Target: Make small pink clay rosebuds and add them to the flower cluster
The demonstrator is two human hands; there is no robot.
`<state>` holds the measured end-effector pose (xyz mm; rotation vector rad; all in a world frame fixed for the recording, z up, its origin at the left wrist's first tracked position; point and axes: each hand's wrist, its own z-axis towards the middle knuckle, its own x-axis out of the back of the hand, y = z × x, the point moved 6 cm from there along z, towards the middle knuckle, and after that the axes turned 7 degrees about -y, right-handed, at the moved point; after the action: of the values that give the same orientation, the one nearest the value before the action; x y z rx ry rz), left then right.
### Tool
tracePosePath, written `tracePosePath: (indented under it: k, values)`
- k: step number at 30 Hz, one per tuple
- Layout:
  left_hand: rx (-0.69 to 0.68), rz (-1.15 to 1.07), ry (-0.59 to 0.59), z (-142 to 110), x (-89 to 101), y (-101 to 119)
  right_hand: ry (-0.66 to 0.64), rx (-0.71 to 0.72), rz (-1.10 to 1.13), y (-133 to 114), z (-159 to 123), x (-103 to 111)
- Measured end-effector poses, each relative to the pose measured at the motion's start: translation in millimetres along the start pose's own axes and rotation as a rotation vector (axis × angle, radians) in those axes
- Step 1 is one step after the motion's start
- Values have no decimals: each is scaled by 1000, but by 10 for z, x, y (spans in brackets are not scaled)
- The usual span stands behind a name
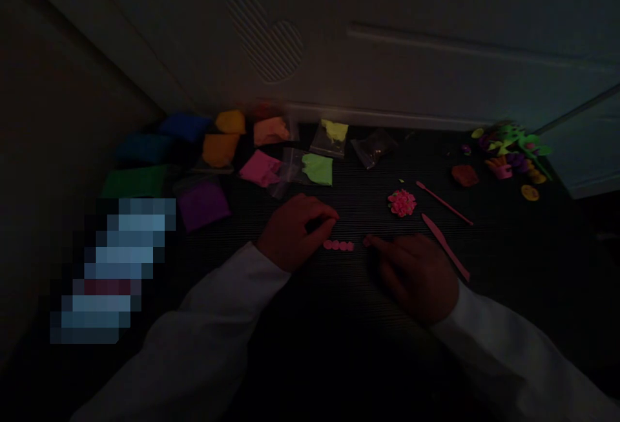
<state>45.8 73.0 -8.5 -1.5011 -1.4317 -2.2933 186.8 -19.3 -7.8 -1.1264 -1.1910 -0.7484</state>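
Note:
In the dim head view, a short row of small flat pink clay discs (pixel 339 245) lies on the dark table between my hands. My left hand (pixel 295 231) is just left of and above the row, its thumb and index fingertips brought together in a pinch. Whatever may be between them is too dark to see. To the right of the row, my right hand (pixel 419 273) points its index finger at the tabletop, with the thumb apart below; nothing shows in its grasp. Beyond it sits a pink clay flower (pixel 402 203) with many petals and touches of green.
Pink modelling knife (pixel 445 245) and thin pink stick tool (pixel 444 203) lie at right, near a reddish lump (pixel 464 175). Colourful clay figures (pixel 513 150) crowd the far right corner. Bagged clay, including purple (pixel 203 204) and light green (pixel 318 169), lines the back left. A lit, pixelated screen (pixel 116 270) is at left.

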Motion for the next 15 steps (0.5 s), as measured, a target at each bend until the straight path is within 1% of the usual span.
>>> tracePosePath:
  k: [6, 9, 15]
  values:
    - [1, 7, 4, 1, 0, 5, -32, -22, -100, -22, 10, -35]
    - [0, 5, -2, -2, -4, 5, -43, -29, -76, -20, 17, -49]
    - [11, -1, 5, -9, -1, -2, -21, -19, -36, -29, 6, -48]
